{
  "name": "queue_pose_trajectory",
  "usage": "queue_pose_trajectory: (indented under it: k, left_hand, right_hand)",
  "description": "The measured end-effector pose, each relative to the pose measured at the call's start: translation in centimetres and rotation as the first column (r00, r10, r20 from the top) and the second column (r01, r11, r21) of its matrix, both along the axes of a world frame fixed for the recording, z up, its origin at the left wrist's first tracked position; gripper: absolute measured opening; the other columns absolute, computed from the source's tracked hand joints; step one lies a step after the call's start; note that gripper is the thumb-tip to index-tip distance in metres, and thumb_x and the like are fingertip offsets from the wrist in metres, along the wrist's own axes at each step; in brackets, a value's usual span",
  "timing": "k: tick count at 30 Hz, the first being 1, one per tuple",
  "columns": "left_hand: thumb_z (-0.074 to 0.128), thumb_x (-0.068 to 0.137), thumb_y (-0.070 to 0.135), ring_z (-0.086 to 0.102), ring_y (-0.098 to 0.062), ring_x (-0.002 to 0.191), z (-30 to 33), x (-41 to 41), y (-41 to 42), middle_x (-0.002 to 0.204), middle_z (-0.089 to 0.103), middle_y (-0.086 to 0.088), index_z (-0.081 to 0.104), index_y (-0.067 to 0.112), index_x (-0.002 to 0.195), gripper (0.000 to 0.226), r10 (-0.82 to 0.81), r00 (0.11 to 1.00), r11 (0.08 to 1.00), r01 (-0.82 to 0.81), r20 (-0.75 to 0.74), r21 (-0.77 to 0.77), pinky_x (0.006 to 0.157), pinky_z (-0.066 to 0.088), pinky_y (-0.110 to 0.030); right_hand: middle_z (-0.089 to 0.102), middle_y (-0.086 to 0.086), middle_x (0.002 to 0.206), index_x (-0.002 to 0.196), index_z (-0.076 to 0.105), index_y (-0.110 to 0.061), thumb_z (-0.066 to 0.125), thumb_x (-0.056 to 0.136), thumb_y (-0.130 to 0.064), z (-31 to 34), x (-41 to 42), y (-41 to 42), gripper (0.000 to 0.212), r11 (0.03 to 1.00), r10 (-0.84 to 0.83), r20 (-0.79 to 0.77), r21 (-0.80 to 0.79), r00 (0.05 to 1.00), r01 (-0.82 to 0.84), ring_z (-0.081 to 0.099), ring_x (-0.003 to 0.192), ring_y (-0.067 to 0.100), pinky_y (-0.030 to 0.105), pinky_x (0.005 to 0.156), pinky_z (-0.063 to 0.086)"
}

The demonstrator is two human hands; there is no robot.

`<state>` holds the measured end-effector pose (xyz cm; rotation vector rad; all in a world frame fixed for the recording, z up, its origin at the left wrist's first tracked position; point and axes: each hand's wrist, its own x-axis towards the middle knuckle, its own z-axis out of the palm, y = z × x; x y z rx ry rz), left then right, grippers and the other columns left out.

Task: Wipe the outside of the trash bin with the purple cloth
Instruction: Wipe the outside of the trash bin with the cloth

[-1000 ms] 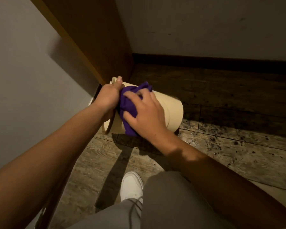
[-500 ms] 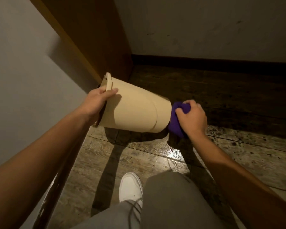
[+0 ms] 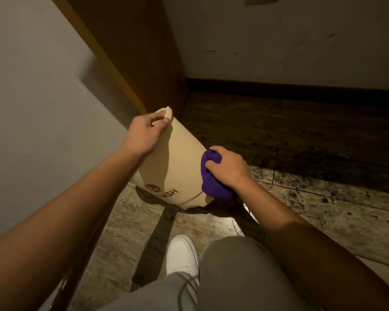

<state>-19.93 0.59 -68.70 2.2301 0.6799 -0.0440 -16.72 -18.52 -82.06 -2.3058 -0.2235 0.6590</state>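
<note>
Tilting the trash bin (image 3: 171, 162) above the floor (image 3: 312, 209), my left hand (image 3: 144, 135) clamps its rim; my right hand (image 3: 228, 169), fingers bunched around the purple cloth (image 3: 211, 185), presses its lower side (I'd rotate it gradually).

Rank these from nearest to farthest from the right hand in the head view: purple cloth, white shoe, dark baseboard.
1. purple cloth: bunched in the right hand, pressed against the trash bin.
2. white shoe: on the floor, below the hand in the picture.
3. dark baseboard: at the far wall.
</note>
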Motion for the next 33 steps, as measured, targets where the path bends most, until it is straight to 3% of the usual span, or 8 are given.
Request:
queue_pose_trajectory:
  k: [6,9,12,19,24,27,30,33]
  left_hand:
    - [0.052,0.106,0.034,0.060,-0.030,0.123,-1.7,-0.3,-3.0,0.144,0.061,-0.014,0.054,0.018,0.150,0.047,-0.085,0.996,0.988,0.080,0.026,0.133,0.102,0.051,-0.045]
    - [0.054,0.106,0.033,0.062,-0.026,0.120,-1.8,0.7,-2.9,0.136,0.066,-0.013,0.054,0.015,0.149,0.047,0.004,0.998,0.995,-0.010,0.059,0.095,0.101,0.053,-0.042]
    - [0.060,0.102,0.033,0.067,-0.022,0.114,-1.7,2.4,-1.6,0.122,0.073,-0.009,0.062,0.011,0.142,0.046,0.156,0.981,0.987,-0.160,0.115,0.033,0.100,0.053,-0.037]
    - [0.061,0.102,0.031,0.067,-0.028,0.113,-1.2,3.4,2.8,0.115,0.071,-0.007,0.069,0.009,0.129,0.036,0.448,0.893,0.880,-0.431,0.047,-0.202,0.102,0.055,-0.045]
    - [0.062,0.102,0.031,0.061,-0.028,0.118,-1.6,3.2,5.4,0.118,0.067,-0.008,0.070,0.011,0.126,0.033,0.507,0.862,0.834,-0.494,-0.013,-0.246,0.107,0.051,-0.047]
    - [0.060,0.103,0.029,0.062,-0.026,0.115,-1.6,2.9,5.4,0.110,0.065,-0.005,0.068,0.011,0.124,0.029,0.545,0.838,0.814,-0.528,0.007,-0.243,0.108,0.050,-0.045]
    - [0.057,0.105,0.030,0.064,-0.024,0.117,-1.6,2.2,4.9,0.117,0.069,-0.005,0.067,0.010,0.131,0.035,0.505,0.859,0.854,-0.482,0.086,-0.195,0.108,0.051,-0.045]
    - [0.051,0.107,0.031,0.063,-0.022,0.114,-1.4,2.0,2.9,0.126,0.067,-0.006,0.062,0.011,0.141,0.041,0.283,0.948,0.956,-0.291,0.148,0.030,0.105,0.052,-0.044]
  right_hand:
    - [0.065,0.002,0.132,0.141,0.050,-0.039,0.059,0.091,-0.048,-2.3,-0.9,1.2,0.052,0.996,-0.082,-0.033,0.037,0.996,0.083,0.063,0.114,0.028,0.043,0.092,0.055]
    - [0.064,0.000,0.125,0.130,0.056,-0.037,0.063,0.086,-0.042,-0.7,-2.0,1.8,0.044,0.927,-0.277,0.168,0.306,0.946,0.217,0.064,0.109,0.025,0.042,0.090,0.054]
    - [0.058,0.003,0.127,0.136,0.055,-0.031,0.063,0.088,-0.040,3.1,-2.8,4.6,0.050,0.882,-0.266,0.404,0.468,0.875,0.051,0.059,0.112,0.023,0.035,0.087,0.050]
    - [0.052,0.011,0.124,0.134,0.052,-0.024,0.063,0.086,-0.047,0.2,-4.2,6.5,0.054,0.977,0.031,0.632,0.145,0.774,-0.158,0.052,0.110,0.028,0.034,0.078,0.049]
    - [0.051,0.008,0.121,0.130,0.050,-0.026,0.068,0.081,-0.047,-4.9,-2.9,2.1,0.057,0.986,0.153,0.450,-0.006,0.880,-0.168,0.056,0.109,0.028,0.040,0.078,0.055]
    - [0.052,0.007,0.122,0.123,0.048,-0.028,0.069,0.081,-0.044,-6.2,-1.5,-0.5,0.050,0.990,0.051,0.267,-0.139,0.962,-0.014,0.060,0.107,0.030,0.040,0.079,0.053]
    - [0.057,0.004,0.119,0.116,0.048,-0.031,0.069,0.084,-0.046,-5.5,0.3,-2.2,0.042,0.992,-0.057,0.135,-0.105,0.989,0.071,0.062,0.100,0.028,0.036,0.076,0.048]
    - [0.061,0.001,0.111,0.115,0.047,-0.034,0.070,0.081,-0.049,-1.9,2.2,-1.0,0.044,0.984,0.163,0.031,-0.080,0.986,-0.160,0.060,0.096,0.026,0.037,0.076,0.049]
